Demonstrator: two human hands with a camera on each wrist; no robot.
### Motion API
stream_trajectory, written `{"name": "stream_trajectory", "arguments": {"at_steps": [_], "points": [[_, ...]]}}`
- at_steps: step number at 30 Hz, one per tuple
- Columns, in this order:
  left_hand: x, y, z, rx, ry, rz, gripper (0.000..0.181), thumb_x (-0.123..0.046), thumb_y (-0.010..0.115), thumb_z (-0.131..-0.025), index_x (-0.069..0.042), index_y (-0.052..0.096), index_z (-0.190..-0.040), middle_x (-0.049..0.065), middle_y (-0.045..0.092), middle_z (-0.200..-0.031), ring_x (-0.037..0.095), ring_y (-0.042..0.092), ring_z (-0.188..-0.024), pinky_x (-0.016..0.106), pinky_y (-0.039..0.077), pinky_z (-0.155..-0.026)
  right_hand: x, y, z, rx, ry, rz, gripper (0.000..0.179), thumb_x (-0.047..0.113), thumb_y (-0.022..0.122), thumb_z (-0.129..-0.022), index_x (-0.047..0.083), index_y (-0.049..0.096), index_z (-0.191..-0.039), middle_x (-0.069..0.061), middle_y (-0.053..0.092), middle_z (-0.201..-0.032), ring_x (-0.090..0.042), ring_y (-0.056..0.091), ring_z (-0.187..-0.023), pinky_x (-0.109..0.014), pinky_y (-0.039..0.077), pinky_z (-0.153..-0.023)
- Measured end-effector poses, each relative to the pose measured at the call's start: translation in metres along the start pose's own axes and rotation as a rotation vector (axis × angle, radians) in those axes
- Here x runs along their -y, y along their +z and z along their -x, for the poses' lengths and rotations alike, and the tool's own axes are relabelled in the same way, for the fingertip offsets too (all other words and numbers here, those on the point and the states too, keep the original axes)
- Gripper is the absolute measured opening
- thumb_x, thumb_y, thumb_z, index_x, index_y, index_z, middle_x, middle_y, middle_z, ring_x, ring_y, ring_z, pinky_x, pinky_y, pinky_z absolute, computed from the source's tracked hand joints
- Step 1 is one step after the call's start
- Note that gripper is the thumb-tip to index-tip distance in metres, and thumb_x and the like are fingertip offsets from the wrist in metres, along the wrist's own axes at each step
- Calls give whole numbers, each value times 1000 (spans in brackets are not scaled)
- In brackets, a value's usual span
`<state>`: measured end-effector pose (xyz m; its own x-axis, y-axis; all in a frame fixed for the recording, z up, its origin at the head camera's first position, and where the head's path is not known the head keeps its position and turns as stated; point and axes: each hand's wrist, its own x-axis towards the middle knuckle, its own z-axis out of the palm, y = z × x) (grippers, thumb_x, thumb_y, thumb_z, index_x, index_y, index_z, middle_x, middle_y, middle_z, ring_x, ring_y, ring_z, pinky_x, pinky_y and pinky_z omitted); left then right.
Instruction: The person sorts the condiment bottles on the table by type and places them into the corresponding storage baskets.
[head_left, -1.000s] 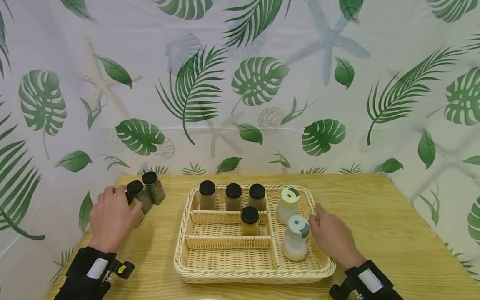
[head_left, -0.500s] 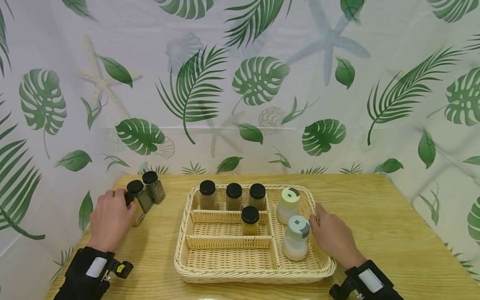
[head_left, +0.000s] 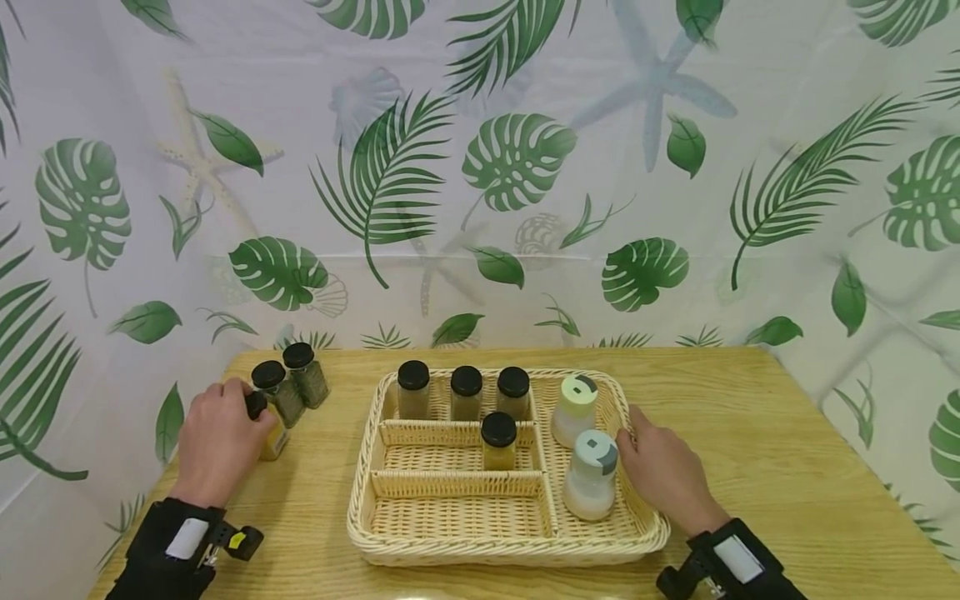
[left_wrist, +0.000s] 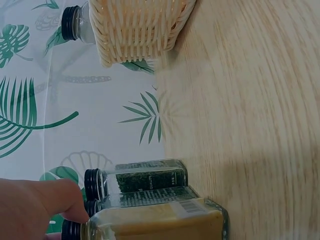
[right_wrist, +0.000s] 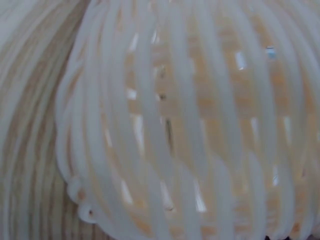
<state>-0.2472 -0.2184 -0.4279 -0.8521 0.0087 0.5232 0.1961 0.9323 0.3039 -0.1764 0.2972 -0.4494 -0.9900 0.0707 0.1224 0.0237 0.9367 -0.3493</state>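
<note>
Leaf-printed white cloth [head_left: 525, 158] hangs behind a light wood-grain counter [head_left: 757, 458]. At its left side the person's left hand [head_left: 217, 442] has its grip pinching the black lid of a glass jar of yellow powder [head_left: 276, 435], just beside 2 black-lidded glass jars of dark green herbs [head_left: 287, 402] [head_left: 312, 383]; whether the yellow one is off the wood I cannot tell. Because the hold seems to be high and the neighbours are so near, a sideways swing could knock a herb jar over, and a slip at the lid could drop the glass. The right hand [head_left: 666, 467] grips the right rim of a cream woven basket [head_left: 510, 552]; a hard pull there might drag it or rock its contents. Its back compartment holds 3 black-lidded glass jars [head_left: 466, 402], and the middle compartment 1 black-lidded jar of yellow contents [head_left: 498, 446] at its right end. Along the right compartment stand 2 clear shakers with pale contents, 1 yellow-green-topped [head_left: 575, 412] and 1 pale-blue-topped [head_left: 590, 479], the latter close to the right thumb, which could nudge it.
</note>
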Motion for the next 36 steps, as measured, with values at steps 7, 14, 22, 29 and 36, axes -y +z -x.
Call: {"name": "stream_trajectory", "arguments": {"at_steps": [7, 14, 22, 29, 36], "points": [[-8, -3, -1, -22, 9, -2, 35, -14, 66, -73, 13, 59, -94, 29, 56, -80, 42, 51, -70, 52, 45, -56, -1, 0, 0, -6, 4, 8, 54, 24, 39, -100, -12, 35, -140, -1, 41, -49, -13, 37, -37, -27, 29, -33], [-23, -12, -4, -42, 30, 12, 38, -18, 66, -73, 11, 60, -96, 28, 58, -82, 41, 53, -71, 54, 46, -57, -2, 0, 0, -5, -4, 0, 54, 24, 39, -100, -12, 35, -140, 0, 41, -48, -13, 37, -37, -27, 29, -33], [-50, -29, -4, -74, 109, 25, 35, -17, 66, -72, 8, 62, -96, 24, 57, -82, 38, 53, -70, 52, 47, -54, -1, -1, -1, -8, -10, -1, 53, 23, 39, -100, -12, 36, -140, -1, 41, -50, -13, 37, -38, -27, 29, -33], [-75, -42, -6, -102, 179, 42, 33, -18, 68, -72, 6, 63, -93, 21, 57, -81, 34, 54, -69, 50, 49, -51, -2, 0, 0, -10, -12, -2, 53, 24, 39, -100, -11, 36, -140, -1, 41, -50, -13, 37, -37, -27, 29, -33], [-96, -48, -5, -111, 236, 65, 34, -18, 69, -71, 7, 63, -94, 21, 58, -83, 34, 56, -74, 50, 52, -55, -2, 1, -1, -11, -9, -8, 54, 24, 39, -100, -11, 36, -140, -1, 41, -50, -13, 37, -38, -28, 29, -33]]}}
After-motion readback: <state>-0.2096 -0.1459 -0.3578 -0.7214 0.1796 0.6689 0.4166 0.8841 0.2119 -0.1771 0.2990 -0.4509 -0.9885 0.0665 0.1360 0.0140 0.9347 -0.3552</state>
